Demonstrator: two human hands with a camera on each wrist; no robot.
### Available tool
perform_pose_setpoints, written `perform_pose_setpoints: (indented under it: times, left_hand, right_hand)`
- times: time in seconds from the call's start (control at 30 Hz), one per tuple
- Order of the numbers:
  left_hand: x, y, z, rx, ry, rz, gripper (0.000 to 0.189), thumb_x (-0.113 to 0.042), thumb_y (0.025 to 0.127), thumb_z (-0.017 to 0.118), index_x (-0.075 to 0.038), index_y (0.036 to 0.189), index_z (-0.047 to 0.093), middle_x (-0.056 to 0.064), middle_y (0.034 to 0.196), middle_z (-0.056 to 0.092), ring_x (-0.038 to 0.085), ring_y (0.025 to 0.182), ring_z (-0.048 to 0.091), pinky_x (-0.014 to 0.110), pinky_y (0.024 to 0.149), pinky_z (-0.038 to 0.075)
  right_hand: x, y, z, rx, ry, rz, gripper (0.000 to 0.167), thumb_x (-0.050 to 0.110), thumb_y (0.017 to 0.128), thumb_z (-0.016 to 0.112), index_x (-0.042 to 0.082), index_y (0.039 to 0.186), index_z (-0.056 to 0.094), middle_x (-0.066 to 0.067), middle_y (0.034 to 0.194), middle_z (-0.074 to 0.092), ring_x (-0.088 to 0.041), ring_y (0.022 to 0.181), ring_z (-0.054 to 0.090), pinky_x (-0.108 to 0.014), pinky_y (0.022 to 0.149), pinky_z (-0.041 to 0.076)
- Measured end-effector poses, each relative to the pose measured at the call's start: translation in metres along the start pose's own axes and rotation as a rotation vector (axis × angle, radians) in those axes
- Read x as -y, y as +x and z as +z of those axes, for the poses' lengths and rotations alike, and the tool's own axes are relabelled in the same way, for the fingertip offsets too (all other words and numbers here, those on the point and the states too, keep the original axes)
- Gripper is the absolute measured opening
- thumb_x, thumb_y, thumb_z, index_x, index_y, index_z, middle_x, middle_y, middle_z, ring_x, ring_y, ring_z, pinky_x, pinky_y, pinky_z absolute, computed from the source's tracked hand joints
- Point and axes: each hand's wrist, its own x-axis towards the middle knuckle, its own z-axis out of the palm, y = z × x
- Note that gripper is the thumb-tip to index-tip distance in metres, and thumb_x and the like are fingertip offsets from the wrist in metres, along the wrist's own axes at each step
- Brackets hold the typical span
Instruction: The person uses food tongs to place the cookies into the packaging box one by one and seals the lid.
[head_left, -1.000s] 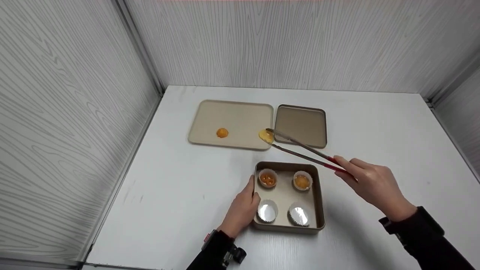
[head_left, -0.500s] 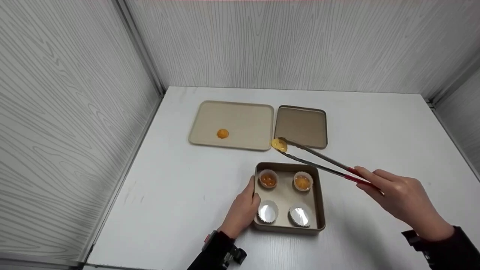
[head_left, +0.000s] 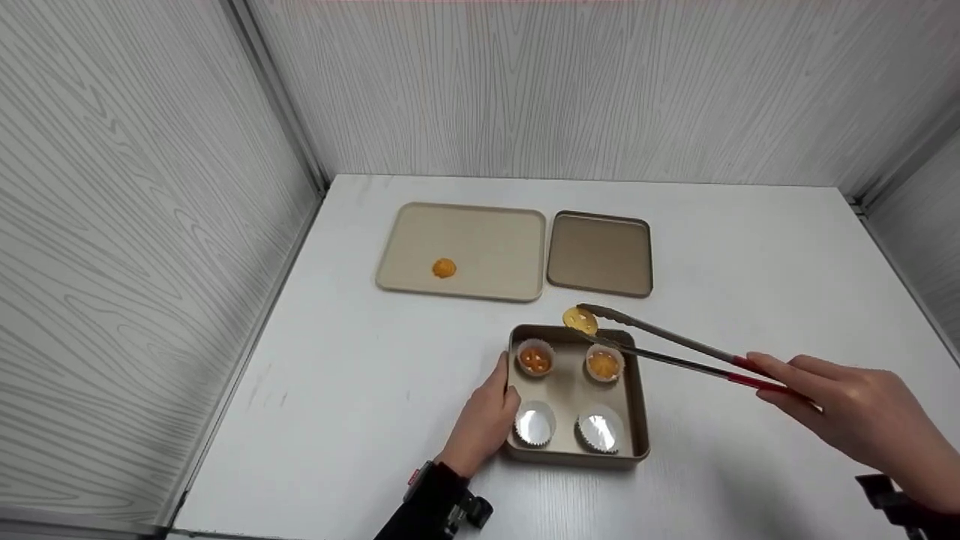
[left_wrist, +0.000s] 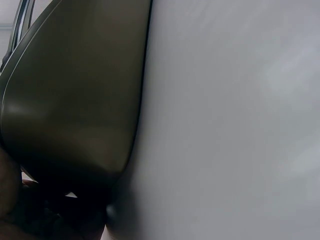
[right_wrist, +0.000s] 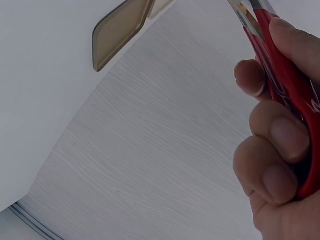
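My left hand grips the left wall of a square brown baking pan. In it stand white paper cups: the two far ones hold an orange round piece and a yellow-orange one. Nothing shows inside the near left cup or near right cup. My right hand holds metal tongs by their red handles. Between the tong tips hangs a flat, round yellow piece with small spots, above the pan's far rim. The left wrist view shows the pan's outer wall.
Behind the pan, a light beige tray bears one orange round piece. A smaller brown tray lies close to its right. All stand on a white table with wood-grain panels at the back and sides.
My right hand has drawn the tongs and the yellow piece back and to the right, from the beige tray's right edge to the pan's far rim. The left hand and pan stay put.
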Motion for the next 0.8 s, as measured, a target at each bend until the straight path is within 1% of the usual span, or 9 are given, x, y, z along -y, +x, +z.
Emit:
perform_pose_setpoints:
  times: [0.23,0.4,0.57,0.67,0.8]
  left_hand:
    - [0.001,0.000,-0.001,0.000,-0.008,0.006,0.062,-0.015,0.103,0.039,0.006,0.159,0.024,0.020,0.161,0.036,0.031,0.145,0.041,0.046,0.117,0.037]
    - [0.000,-0.001,-0.001,-0.005,-0.009,0.004,0.063,-0.015,0.102,0.039,0.006,0.159,0.025,0.021,0.160,0.038,0.032,0.143,0.043,0.047,0.116,0.037]
    - [-0.001,-0.001,-0.001,0.000,-0.020,-0.002,0.063,-0.015,0.102,0.040,0.006,0.159,0.024,0.020,0.160,0.037,0.032,0.144,0.043,0.047,0.116,0.038]
    - [-0.002,-0.001,-0.001,0.003,-0.025,-0.007,0.063,-0.016,0.103,0.039,0.005,0.160,0.023,0.019,0.161,0.035,0.031,0.145,0.041,0.046,0.117,0.037]
    - [-0.001,-0.001,-0.001,0.006,-0.031,-0.003,0.063,-0.016,0.103,0.039,0.005,0.160,0.023,0.019,0.162,0.035,0.030,0.145,0.040,0.046,0.117,0.037]
  right_hand:
    - [0.000,-0.005,-0.009,0.032,0.022,-0.011,0.051,0.049,0.107,0.046,0.012,0.105,0.081,0.018,0.067,0.051,0.010,0.050,0.027,-0.009,0.043,0.024]
    - [-0.001,-0.007,-0.011,0.046,0.032,-0.027,0.050,0.048,0.107,0.046,0.013,0.104,0.081,0.020,0.067,0.049,0.010,0.050,0.026,-0.007,0.045,0.022]
    - [-0.003,-0.011,-0.012,0.081,0.051,-0.036,0.051,0.049,0.107,0.046,0.012,0.105,0.081,0.021,0.068,0.048,0.011,0.050,0.025,-0.006,0.046,0.020]
    - [-0.004,-0.012,-0.013,0.098,0.070,-0.037,0.051,0.050,0.106,0.046,0.012,0.106,0.081,0.022,0.070,0.048,0.011,0.050,0.026,-0.006,0.046,0.020]
    - [0.000,-0.009,-0.017,0.113,0.076,-0.031,0.054,0.053,0.106,0.044,0.014,0.103,0.081,0.022,0.069,0.047,0.012,0.051,0.026,-0.008,0.045,0.021]
